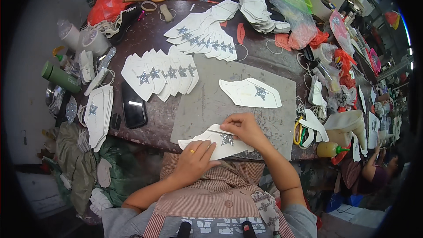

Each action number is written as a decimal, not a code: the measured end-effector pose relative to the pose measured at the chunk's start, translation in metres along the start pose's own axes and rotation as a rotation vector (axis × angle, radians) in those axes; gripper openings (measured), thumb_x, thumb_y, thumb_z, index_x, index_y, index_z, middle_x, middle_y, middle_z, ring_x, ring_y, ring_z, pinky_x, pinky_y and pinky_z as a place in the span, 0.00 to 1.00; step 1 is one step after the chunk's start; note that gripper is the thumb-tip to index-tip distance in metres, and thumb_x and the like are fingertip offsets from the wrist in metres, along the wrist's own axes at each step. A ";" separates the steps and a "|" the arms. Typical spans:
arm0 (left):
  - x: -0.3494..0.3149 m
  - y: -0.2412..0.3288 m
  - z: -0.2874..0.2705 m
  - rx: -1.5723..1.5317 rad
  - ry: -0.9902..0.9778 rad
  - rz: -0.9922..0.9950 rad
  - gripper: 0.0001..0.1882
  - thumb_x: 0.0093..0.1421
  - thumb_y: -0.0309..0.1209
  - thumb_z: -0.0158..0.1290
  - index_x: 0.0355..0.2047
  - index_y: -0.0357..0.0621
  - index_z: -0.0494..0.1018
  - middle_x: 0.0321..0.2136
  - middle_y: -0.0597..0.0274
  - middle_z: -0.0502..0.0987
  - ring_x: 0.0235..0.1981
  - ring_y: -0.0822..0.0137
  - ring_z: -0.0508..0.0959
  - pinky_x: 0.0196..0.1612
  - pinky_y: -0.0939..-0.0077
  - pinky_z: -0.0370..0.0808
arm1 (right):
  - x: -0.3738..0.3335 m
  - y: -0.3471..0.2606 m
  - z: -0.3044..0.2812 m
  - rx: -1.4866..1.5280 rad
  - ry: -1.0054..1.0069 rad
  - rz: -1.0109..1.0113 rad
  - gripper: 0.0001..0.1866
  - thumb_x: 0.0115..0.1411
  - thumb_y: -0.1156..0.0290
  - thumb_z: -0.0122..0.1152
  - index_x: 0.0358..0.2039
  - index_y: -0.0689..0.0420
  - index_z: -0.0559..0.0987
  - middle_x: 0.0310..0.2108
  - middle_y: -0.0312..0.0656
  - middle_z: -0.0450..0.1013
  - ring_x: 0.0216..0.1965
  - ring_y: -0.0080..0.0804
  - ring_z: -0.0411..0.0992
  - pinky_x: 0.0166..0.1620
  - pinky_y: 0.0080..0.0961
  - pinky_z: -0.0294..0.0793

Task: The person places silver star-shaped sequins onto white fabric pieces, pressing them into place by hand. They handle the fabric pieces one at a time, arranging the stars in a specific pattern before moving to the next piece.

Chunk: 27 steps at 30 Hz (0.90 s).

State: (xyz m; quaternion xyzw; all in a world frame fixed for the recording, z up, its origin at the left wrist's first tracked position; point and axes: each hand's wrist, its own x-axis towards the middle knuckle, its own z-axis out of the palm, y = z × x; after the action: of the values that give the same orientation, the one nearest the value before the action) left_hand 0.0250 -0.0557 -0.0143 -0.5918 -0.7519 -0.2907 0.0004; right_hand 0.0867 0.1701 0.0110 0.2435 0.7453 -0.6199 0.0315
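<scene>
A white shoe upper piece [232, 150] with a glittery silver star lies at the near edge of a grey work board [200, 103]. My left hand [195, 161], with a ring on one finger, rests flat on the piece's left part, fingers stretched out. At the upper edge, beside the star, my right hand [243, 128] pinches with thumb and fingertips. A narrow light strip along that edge runs under the right fingertips; whether it is a fold or a separate strip I cannot tell. Farther up the board lies another white upper piece [251, 92] with a star.
Overlapping starred upper pieces [161, 72] fan out left of the board, with another fan [205, 35] and a stack [257, 11] behind. A black phone [133, 109], a green bottle [61, 77] and more stacked pieces [99, 114] are at left. Scissors [299, 132] and a yellow squeeze bottle [328, 150] lie right.
</scene>
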 end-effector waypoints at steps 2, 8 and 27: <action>-0.006 -0.001 0.004 0.011 -0.004 0.007 0.36 0.45 0.45 0.67 0.50 0.34 0.75 0.49 0.50 0.74 0.48 0.53 0.72 0.52 0.59 0.72 | 0.006 -0.001 0.004 -0.031 -0.033 0.037 0.11 0.59 0.69 0.69 0.33 0.65 0.84 0.20 0.34 0.75 0.18 0.14 0.66 0.21 0.15 0.64; -0.009 -0.001 0.010 0.033 -0.027 -0.027 0.40 0.45 0.53 0.65 0.51 0.34 0.74 0.58 0.47 0.70 0.50 0.53 0.70 0.56 0.59 0.69 | 0.008 -0.002 0.004 -0.068 -0.058 0.062 0.11 0.59 0.69 0.69 0.32 0.66 0.84 0.19 0.35 0.75 0.17 0.14 0.66 0.20 0.15 0.64; 0.002 0.004 0.017 0.172 -0.090 -0.046 0.40 0.47 0.61 0.58 0.46 0.35 0.70 0.65 0.37 0.62 0.46 0.56 0.69 0.53 0.65 0.68 | -0.012 -0.002 -0.016 0.030 0.026 0.006 0.12 0.58 0.70 0.69 0.33 0.69 0.83 0.19 0.37 0.76 0.17 0.16 0.70 0.21 0.15 0.67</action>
State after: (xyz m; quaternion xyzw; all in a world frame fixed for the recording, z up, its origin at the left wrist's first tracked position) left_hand 0.0340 -0.0463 -0.0255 -0.5847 -0.7867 -0.1978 0.0108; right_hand 0.1002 0.1809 0.0202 0.2541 0.7356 -0.6276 0.0200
